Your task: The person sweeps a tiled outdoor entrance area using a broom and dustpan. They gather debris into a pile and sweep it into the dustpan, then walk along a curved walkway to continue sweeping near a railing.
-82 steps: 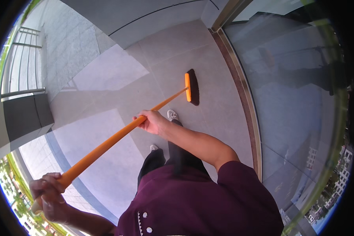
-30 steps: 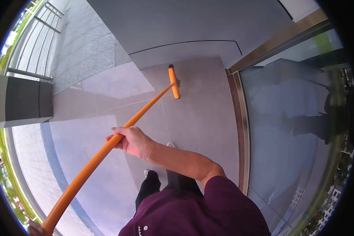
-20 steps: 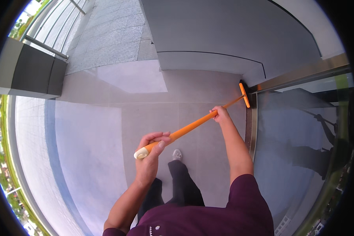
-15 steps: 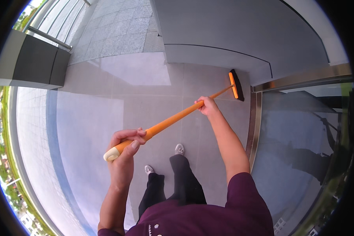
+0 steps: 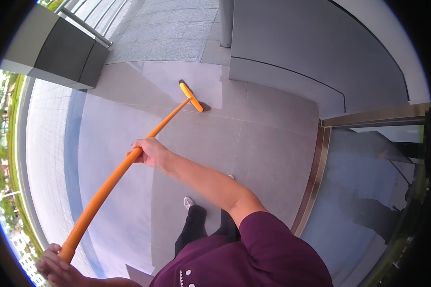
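Broom [image 5: 109, 184] has swung leftward, right hand [image 5: 149, 152] clasping it cross-body, left hand [image 5: 58, 269] apparently curled round it.

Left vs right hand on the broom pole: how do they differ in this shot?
Place: the left hand is at the far end from the broom head; the right hand is nearer it.
View: the left hand sits at the shaded lower-left rim, the right hand nearer the middle, brightly lit.
Shared: both hold the same orange pole.
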{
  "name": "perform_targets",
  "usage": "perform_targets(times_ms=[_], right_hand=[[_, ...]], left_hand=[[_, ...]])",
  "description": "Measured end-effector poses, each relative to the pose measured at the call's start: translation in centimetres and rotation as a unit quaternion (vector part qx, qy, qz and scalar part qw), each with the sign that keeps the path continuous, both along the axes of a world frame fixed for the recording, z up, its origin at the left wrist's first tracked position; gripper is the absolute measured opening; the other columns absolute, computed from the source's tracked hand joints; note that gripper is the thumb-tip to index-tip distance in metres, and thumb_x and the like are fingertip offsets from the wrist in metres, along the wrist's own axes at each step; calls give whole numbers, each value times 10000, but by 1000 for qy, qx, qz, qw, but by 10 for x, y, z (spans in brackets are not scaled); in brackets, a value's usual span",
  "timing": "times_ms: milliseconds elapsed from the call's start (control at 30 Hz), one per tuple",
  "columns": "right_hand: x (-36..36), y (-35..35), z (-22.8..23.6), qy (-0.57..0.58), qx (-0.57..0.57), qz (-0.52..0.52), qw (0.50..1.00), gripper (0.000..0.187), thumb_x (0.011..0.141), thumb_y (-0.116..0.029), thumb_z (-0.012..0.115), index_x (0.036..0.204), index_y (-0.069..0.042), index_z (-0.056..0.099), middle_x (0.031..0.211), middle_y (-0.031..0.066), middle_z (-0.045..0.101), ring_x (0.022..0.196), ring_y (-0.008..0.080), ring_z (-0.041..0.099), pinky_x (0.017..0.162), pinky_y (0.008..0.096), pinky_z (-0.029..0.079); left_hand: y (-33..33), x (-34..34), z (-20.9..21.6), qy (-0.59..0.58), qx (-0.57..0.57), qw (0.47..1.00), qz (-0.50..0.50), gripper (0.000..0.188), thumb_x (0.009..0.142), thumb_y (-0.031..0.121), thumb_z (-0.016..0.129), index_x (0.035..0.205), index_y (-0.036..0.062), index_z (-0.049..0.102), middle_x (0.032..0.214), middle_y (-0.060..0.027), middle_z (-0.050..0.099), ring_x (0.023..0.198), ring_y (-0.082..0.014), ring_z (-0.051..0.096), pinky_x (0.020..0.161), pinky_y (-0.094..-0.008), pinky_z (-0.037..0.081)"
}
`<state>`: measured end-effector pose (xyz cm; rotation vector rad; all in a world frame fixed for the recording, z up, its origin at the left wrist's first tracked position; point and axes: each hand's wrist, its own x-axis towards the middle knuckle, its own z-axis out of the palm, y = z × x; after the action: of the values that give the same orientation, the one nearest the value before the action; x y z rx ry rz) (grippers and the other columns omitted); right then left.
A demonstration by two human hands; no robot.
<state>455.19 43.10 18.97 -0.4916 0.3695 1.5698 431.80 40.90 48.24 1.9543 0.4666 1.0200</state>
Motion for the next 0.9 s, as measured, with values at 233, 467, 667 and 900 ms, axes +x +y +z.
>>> perform_targets(times_ms=[233,467,667,900], right_hand=[[-63,-121,13,54,-39,-87,994,132,872,-76,460,915,49,462,858,156,566,873,248,581,833,341,478],[-54,-332,-157,39,-335,-175,925,53,801,-38,506,771,-3,480,785,118,567,787,228,585,738,331,516],[-58,-300,-162,46,-355,-177,917,40,773,18,497,738,14,480,701,96,545,717,221,570,717,302,515],[-128,-55,-55,69,-155,-74,983,48,807,17,489,815,35,446,772,126,538,741,218,572,719,316,529]], left_hand=[[20,-56,-3,-177,-223,956,-72,215,904,143,433,1014,-34,487,597,24,341,594,-82,354,633,-258,319],[-39,27,-176,48,-533,844,-23,165,851,72,494,985,-23,503,668,-59,543,702,-147,548,811,-357,455],[-22,39,-166,192,-509,834,-94,124,806,85,549,890,-6,540,634,-58,526,676,-164,557,733,-332,463],[88,-84,-46,-1,-179,983,-40,205,813,218,567,896,62,461,481,40,348,485,-99,394,649,-293,386]])
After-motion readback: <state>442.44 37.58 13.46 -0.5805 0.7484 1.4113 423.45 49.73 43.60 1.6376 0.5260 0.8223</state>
